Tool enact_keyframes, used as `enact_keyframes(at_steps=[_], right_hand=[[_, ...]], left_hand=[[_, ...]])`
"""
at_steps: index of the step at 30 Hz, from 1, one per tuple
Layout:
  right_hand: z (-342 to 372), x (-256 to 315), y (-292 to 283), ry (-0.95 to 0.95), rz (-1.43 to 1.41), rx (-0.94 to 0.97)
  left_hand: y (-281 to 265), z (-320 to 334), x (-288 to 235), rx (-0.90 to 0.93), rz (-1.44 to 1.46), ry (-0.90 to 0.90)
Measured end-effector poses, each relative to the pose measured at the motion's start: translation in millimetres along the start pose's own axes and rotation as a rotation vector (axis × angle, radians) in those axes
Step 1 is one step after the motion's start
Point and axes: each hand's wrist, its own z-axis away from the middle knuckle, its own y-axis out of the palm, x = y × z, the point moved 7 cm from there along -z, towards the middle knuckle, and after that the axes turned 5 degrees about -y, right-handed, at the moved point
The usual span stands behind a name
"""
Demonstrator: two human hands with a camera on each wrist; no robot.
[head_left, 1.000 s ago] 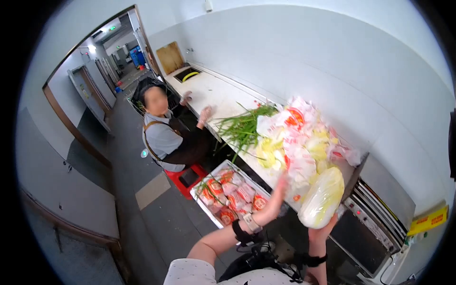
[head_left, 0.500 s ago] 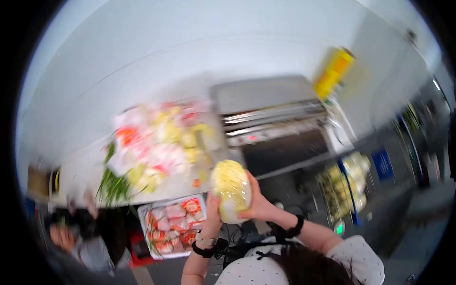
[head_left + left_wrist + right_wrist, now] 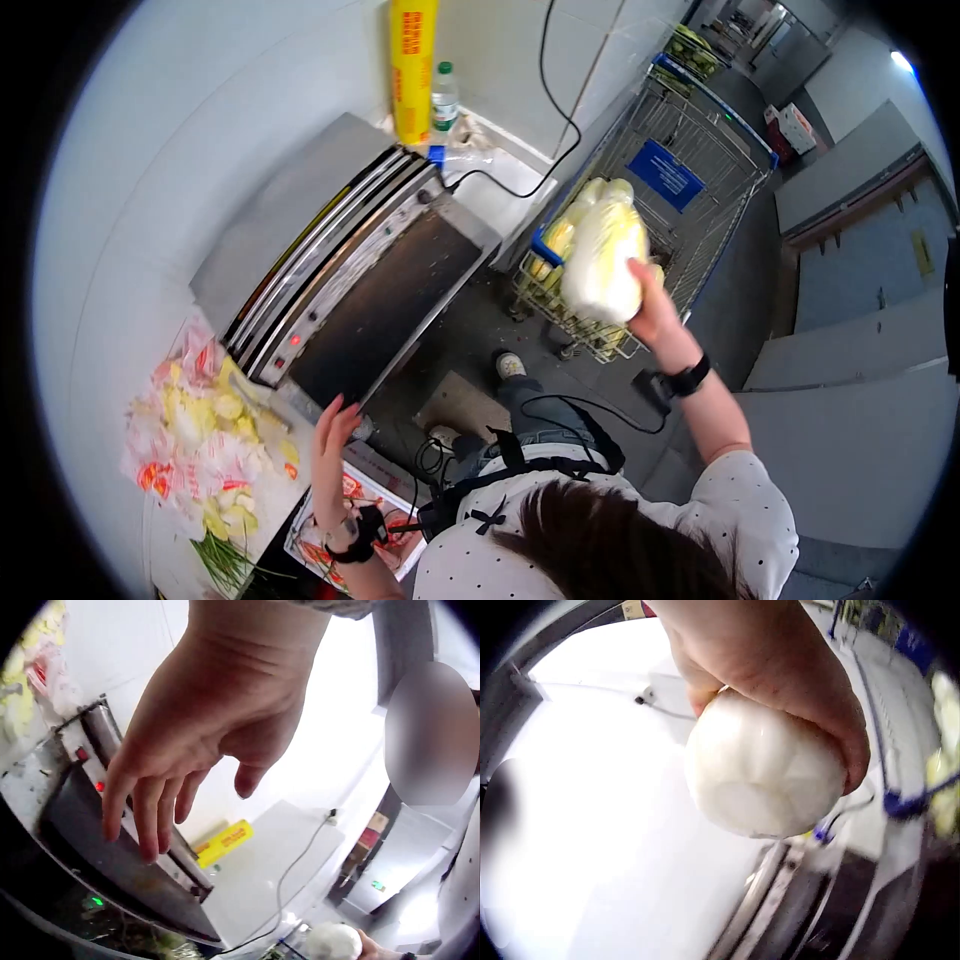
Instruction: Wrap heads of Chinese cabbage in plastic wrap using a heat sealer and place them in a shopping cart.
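Note:
A wrapped napa cabbage (image 3: 605, 265) is in the grip of my right hand (image 3: 655, 310), held over the near end of a wire shopping cart (image 3: 735, 190). Its pale round base (image 3: 754, 802) faces the right wrist camera, with fingers and thumb on either side. More cabbages (image 3: 560, 235) lie in the cart just behind and below it. My left hand (image 3: 330, 445) holds nothing; it hovers by the front corner of the wrapping machine (image 3: 380, 310). In the left wrist view its fingers (image 3: 150, 817) hang loosely extended.
Cabbage leaves and plastic bags (image 3: 195, 420) are heaped on the counter at left, with green stalks (image 3: 222, 560) beside them. Below stands a white crate (image 3: 400, 570) of wrapped packages. A yellow box (image 3: 412, 70) and a bottle (image 3: 445, 95) stand behind the machine.
My view has swung right from the counter to the cart. The cabbage, held in both hands half a second ago, is now in my right hand alone over the cart; my left hand has let go.

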Motion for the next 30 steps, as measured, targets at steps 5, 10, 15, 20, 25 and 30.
enact_keyframes(at_steps=[5, 10, 15, 20, 25, 30], right_hand=[[-156, 83, -174, -0.136, 0.168, -0.387], [-308, 83, -368, -0.317, 0.605, -0.825], [-346, 61, -414, 0.041, 1.075, -0.909], [-401, 6, -469, 0.306, 1.185, -0.835], [-450, -26, -504, 0.421, 1.267, -0.776], [-477, -51, -536, 0.316, 1.231, -0.793]], left_hand=[[-6, -14, 31, -0.368, 0.036, -0.079], [60, -49, 10, -0.179, -0.272, -0.11], [164, -87, -79, 0.009, -0.532, -0.374], [252, -146, -101, -0.025, -0.457, -0.561], [271, -192, -62, 0.057, -0.467, -0.556], [277, -215, -51, 0.091, -0.516, -0.436]])
